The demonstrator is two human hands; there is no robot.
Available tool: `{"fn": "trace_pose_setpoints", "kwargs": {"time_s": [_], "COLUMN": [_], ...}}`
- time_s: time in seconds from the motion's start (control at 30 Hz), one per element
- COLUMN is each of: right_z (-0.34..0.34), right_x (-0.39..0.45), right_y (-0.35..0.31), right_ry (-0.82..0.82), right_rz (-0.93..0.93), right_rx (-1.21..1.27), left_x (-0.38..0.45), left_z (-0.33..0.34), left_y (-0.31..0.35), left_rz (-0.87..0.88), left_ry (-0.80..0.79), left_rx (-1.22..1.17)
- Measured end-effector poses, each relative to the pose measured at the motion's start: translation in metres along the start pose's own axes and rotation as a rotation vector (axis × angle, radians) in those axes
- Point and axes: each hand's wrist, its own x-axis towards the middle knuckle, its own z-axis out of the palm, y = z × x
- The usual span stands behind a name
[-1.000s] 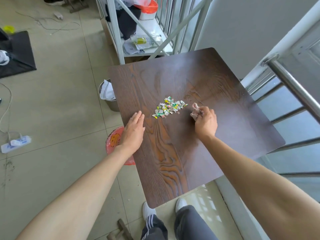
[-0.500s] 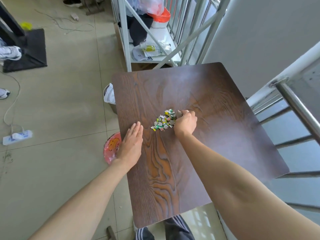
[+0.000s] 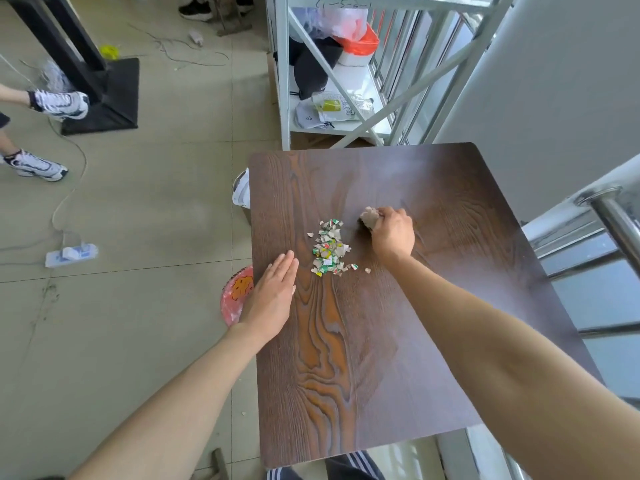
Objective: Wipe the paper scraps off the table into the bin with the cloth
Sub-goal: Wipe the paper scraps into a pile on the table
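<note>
Now right hand [image 3: 393, 233], gripping cloth [image 3: 370, 218], has pulled back right off the scraps [image 3: 329, 249]; pile sits mid-bench [image 3: 450, 209], more spread. Left hand [image 3: 273, 296] stays flat, fingers straight, at bench's left edge.

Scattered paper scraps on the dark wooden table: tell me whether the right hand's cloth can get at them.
Probably yes. The right hand holds the crumpled cloth just beside the scattered paper scraps, with only bare dark wooden table between.

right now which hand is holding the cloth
The right hand grips the crumpled cloth beside the paper scraps; the left hand lies flat on the table, holding nothing.
</note>
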Motion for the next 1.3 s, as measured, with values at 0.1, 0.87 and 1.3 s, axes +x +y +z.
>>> {"fn": "trace_pose_setpoints", "kwargs": {"time_s": [0.1, 0.87, 1.3], "right_z": [0.003, 0.006, 0.028], "right_x": [0.008, -0.002, 0.015], "right_y": [0.004, 0.001, -0.038], "right_ry": [-0.106, -0.187, -0.038], "right_rz": [-0.047, -0.303, -0.179], "right_rx": [-0.213, -0.495, -0.276], "left_x": [0.001, 0.004, 0.002], "left_z": [0.0, 0.002, 0.004], "left_y": [0.0, -0.008, -0.005], "left_rz": [0.003, 0.013, -0.002], "left_ry": [0.016, -0.038, 0.007], "left_rx": [-0.001, -0.03, -0.032]}}
